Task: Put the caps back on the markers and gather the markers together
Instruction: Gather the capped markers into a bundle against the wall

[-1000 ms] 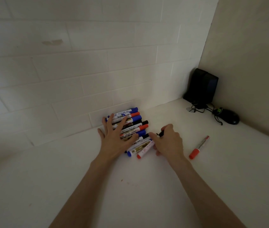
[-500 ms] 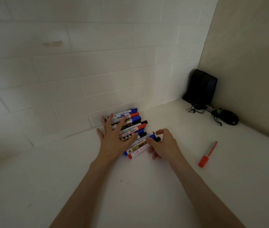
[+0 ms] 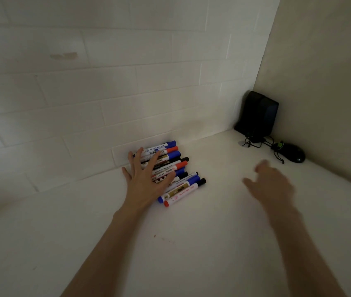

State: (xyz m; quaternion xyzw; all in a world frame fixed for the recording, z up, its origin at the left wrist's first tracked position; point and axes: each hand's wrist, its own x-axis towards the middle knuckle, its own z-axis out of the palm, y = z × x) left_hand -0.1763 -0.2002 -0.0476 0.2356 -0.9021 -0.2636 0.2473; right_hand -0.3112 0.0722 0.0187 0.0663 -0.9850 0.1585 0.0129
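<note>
1. A stack of white-barrelled markers with blue, red and black caps (image 3: 183, 188) lies just left of the frame's centre. The markers are packed side by side on the white tabletop (image 3: 191, 243), and the far ones sit against the foot of the white tiled wall (image 3: 106, 93).
2. The left hand (image 3: 144, 185) rests palm down on the left part of the stack. Its fingers (image 3: 157, 159) are straight and spread across the barrels. The thumb reaches over the middle markers, and the little finger touches the tabletop beside the stack.
3. The nearest three or four markers stick out lower right of that hand, uncovered.
4. The right hand (image 3: 271, 187) is right of centre, well apart from the stack and blurred. Its fingers look loosely spread, and I cannot tell whether it touches anything.
5. Bare tabletop lies between the stack and the right hand, and across the lower frame.
6. In the upper-right corner, where the tiled wall meets a plain beige wall (image 3: 320, 82), stand a black box-shaped device (image 3: 258, 114) and a tangle of black cable (image 3: 251, 143). A black computer mouse (image 3: 296, 155) lies beside them.
</note>
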